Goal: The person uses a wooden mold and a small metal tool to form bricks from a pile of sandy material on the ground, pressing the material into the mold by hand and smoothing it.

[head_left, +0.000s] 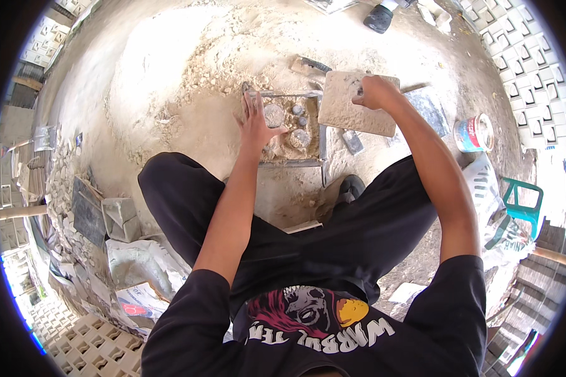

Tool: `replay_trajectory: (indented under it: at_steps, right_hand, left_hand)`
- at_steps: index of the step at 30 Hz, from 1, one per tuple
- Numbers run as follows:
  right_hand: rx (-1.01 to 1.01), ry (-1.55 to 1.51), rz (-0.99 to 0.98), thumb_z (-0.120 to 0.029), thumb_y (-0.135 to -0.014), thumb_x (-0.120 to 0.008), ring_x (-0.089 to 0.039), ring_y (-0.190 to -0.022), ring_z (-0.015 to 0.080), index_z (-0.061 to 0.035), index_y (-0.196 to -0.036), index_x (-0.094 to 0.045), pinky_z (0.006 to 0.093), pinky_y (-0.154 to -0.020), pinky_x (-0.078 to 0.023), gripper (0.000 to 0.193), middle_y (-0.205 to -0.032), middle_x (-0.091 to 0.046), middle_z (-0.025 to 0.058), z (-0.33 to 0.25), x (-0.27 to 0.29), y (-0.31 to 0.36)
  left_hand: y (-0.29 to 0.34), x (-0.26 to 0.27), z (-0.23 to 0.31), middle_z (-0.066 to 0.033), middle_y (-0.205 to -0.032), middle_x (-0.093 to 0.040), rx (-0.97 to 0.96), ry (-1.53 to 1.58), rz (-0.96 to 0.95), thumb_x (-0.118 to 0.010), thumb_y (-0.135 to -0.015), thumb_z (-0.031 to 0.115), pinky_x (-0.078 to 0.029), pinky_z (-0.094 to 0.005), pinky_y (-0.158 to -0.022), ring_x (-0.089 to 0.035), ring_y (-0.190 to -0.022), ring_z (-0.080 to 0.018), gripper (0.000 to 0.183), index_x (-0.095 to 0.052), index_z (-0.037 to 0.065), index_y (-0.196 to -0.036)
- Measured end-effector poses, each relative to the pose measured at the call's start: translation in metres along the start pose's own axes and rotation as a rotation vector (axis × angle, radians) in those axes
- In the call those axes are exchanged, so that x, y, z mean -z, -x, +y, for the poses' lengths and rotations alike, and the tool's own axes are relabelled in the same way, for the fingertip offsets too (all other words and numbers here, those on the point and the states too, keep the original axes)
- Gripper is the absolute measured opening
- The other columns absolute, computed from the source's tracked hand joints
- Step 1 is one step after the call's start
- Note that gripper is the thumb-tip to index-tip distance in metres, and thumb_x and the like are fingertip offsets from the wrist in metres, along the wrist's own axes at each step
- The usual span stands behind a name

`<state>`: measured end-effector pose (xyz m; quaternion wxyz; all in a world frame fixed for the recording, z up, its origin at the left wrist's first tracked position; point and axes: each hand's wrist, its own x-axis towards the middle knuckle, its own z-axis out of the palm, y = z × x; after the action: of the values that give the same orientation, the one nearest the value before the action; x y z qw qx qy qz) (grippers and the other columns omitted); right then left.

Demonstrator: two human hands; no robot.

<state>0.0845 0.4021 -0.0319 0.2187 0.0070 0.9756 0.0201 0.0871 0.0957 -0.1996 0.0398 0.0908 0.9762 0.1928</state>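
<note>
A dark rectangular frame (322, 141) lies on the sandy ground in front of me. Inside it, damp-looking sand surrounds a large round disc (274, 115), another round piece (300, 139) and smaller grey round pieces (298, 110). My left hand (254, 122) spreads its fingers over the frame's left side, the thumb reaching inward between the round pieces. To the right, my right hand (378, 93) is closed on a flat, sand-coated board (352, 115), apparently by a dark grip on its face. The board is tilted beside the frame's right edge.
A brush-like tool (311, 65) lies beyond the frame, and a small dark block (353, 142) lies right of it. Farther right stand a paint can (474, 133) and a green plastic stool (523, 202). Loose sand (223, 47) spreads behind; perforated blocks (516, 63) are stacked at the far right.
</note>
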Motion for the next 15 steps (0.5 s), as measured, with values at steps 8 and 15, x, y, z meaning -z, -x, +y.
replay_trajectory:
  at_steps: [8, 15]
  right_hand:
    - [-0.053, -0.031, -0.038, -0.04, -0.08, -0.069, -0.068, -0.092, 0.0314, 0.0007, -0.096, -0.07, 0.0425, -0.084, -0.054, 0.044, -0.1, -0.07, 0.0183, 0.016, -0.003, 0.015]
    - [-0.083, 0.004, -0.053, -0.04, -0.081, -0.071, -0.068, -0.096, 0.0321, 0.0008, -0.102, -0.068, 0.0431, -0.085, -0.054, 0.046, -0.103, -0.07, 0.0176, 0.016, -0.002, 0.012]
  left_hand:
    - [-0.019, -0.003, 0.024, -0.0213, -0.16, 0.002, -0.02, -0.059, -0.014, -0.08, -0.056, 0.066, -0.005, -0.0615, -0.115, 0.001, -0.149, -0.0331, 0.137, 0.0, 0.015, -0.155]
    - [-0.018, -0.02, 0.015, -0.0179, -0.161, 0.001, -0.009, 0.088, 0.106, -0.072, -0.066, 0.07, -0.002, -0.0588, -0.117, 0.002, -0.149, -0.0304, 0.125, -0.006, 0.012, -0.155]
